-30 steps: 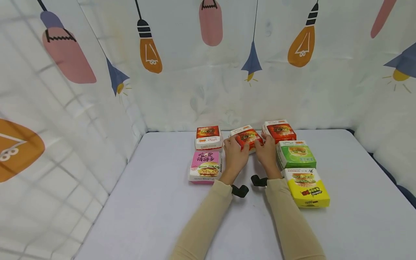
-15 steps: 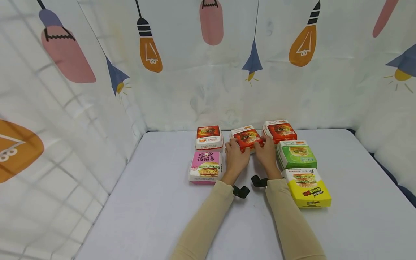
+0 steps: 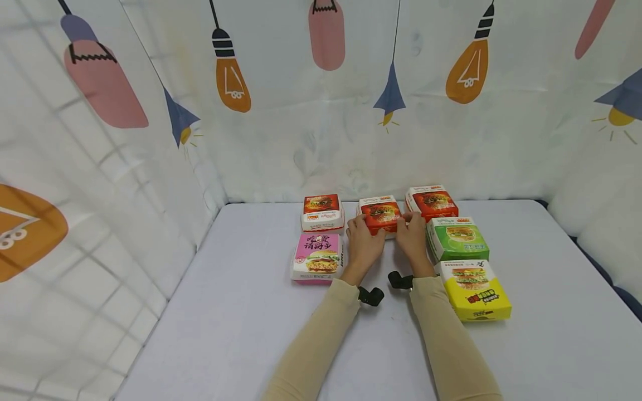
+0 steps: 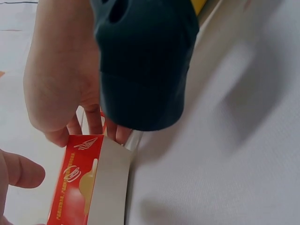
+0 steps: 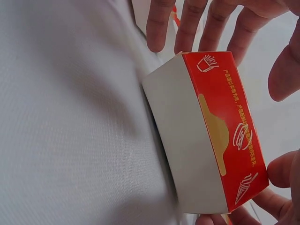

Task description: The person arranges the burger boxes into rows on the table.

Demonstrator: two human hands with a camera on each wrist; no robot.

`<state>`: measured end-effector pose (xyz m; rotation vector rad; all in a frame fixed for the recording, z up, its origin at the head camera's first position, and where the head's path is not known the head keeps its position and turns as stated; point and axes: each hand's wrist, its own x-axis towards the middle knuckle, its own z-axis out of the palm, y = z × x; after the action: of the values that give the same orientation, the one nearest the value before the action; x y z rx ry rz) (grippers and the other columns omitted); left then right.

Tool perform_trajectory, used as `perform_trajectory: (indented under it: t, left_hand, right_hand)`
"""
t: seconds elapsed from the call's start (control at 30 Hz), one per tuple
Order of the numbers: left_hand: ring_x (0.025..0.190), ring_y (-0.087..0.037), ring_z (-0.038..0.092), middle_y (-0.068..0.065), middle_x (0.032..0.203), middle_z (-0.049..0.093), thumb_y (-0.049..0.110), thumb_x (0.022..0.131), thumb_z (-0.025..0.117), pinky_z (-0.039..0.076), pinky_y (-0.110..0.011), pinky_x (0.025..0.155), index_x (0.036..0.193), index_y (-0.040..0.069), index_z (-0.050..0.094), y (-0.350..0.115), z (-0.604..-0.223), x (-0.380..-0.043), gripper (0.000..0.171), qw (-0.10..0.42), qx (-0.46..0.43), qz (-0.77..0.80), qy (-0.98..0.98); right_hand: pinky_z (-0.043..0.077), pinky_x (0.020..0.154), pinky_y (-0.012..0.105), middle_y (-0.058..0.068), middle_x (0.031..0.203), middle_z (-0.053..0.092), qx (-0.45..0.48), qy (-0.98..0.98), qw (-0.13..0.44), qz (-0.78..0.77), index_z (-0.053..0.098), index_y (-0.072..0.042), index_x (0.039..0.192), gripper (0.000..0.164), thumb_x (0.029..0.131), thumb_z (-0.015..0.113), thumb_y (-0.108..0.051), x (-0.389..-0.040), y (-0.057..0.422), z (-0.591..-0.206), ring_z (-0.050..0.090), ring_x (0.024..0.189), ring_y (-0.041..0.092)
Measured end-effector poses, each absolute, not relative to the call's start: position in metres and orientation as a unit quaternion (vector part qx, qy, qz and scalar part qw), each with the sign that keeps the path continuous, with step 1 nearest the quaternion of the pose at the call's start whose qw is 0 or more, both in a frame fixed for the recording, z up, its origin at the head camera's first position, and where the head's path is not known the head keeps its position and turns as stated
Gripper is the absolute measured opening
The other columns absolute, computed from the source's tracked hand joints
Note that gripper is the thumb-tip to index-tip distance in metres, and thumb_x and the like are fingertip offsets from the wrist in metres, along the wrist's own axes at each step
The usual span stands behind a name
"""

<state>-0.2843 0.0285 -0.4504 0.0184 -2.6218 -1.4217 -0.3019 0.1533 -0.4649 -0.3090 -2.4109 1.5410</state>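
Observation:
A red-and-white burger box (image 3: 380, 215) lies flat near the table's back edge, between my two hands. Along its left end rest the fingers of my left hand (image 3: 363, 248), fairly straight. The left thumb stands apart from the box in both wrist views. My right hand (image 3: 413, 240) is at the opposite end, its thumb touching a corner of the box (image 5: 225, 131) and its fingers against the end face. Red print and a plain white side show on the box (image 4: 77, 187) in the left wrist view; parts of the fingers are hidden behind it.
To the left lie another red-and-white box (image 3: 321, 213) and a pink box (image 3: 317, 257). Right of my hands, a red box (image 3: 432, 201), a green box (image 3: 458, 238) and a yellow box (image 3: 475, 291) form a column. A patterned curtain (image 3: 271, 150) hangs behind the table.
The burger box between my hands has turned from a slant to sit nearly square with the table edge. My right thumb has shifted slightly up and right; the other boxes stay put.

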Motion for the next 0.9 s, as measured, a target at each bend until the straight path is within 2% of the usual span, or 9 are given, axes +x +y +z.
perform_trajectory:
  t: [0.23, 0.47, 0.7, 0.9]
  left_hand:
    - [0.134, -0.034, 0.041, -0.020, 0.143, 0.042, 0.024, 0.093, 0.068, 0.040, -0.048, 0.111, 0.147, 0.004, 0.044, 0.0264, -0.4510, -0.2849, 0.062, 0.077, 0.009, -0.484, -0.872]
    - [0.135, -0.036, 0.038, -0.020, 0.143, 0.038, 0.027, 0.093, 0.071, 0.041, -0.050, 0.110, 0.152, 0.007, 0.042, 0.0254, -0.4519, -0.2866, 0.069, 0.073, 0.024, -0.479, -0.874]
    - [0.135, -0.037, 0.033, -0.020, 0.143, 0.037, 0.027, 0.091, 0.070, 0.038, -0.052, 0.109, 0.155, 0.009, 0.040, 0.0244, -0.4513, -0.2870, 0.073, 0.076, 0.031, -0.460, -0.884]
    - [0.134, -0.038, 0.033, -0.021, 0.145, 0.037, 0.026, 0.090, 0.070, 0.038, -0.052, 0.108, 0.156, 0.008, 0.040, 0.0238, -0.4512, -0.2871, 0.074, 0.079, 0.025, -0.455, -0.887]
  right_hand:
    - [0.036, 0.105, 0.054, 0.029, 0.135, 0.042, -0.113, -0.830, 0.122, 0.533, 0.045, 0.008, 0.132, 0.036, 0.106, 0.039, -0.017, -0.3019, 0.1541, -0.4650, 0.044, 0.120, 0.040]
    - [0.036, 0.103, 0.052, 0.027, 0.137, 0.042, -0.127, -0.835, 0.100, 0.526, 0.045, 0.005, 0.135, 0.040, 0.105, 0.041, -0.020, -0.3019, 0.1540, -0.4627, 0.043, 0.119, 0.038]
    - [0.032, 0.114, 0.056, 0.028, 0.145, 0.043, -0.112, -0.841, 0.096, 0.521, 0.043, 0.007, 0.145, 0.050, 0.103, 0.040, -0.022, -0.3031, 0.1539, -0.4608, 0.039, 0.135, 0.041]
    - [0.024, 0.122, 0.059, 0.027, 0.155, 0.035, -0.106, -0.846, 0.075, 0.518, 0.035, 0.002, 0.155, 0.059, 0.101, 0.038, -0.021, -0.3032, 0.1546, -0.4595, 0.029, 0.148, 0.042]
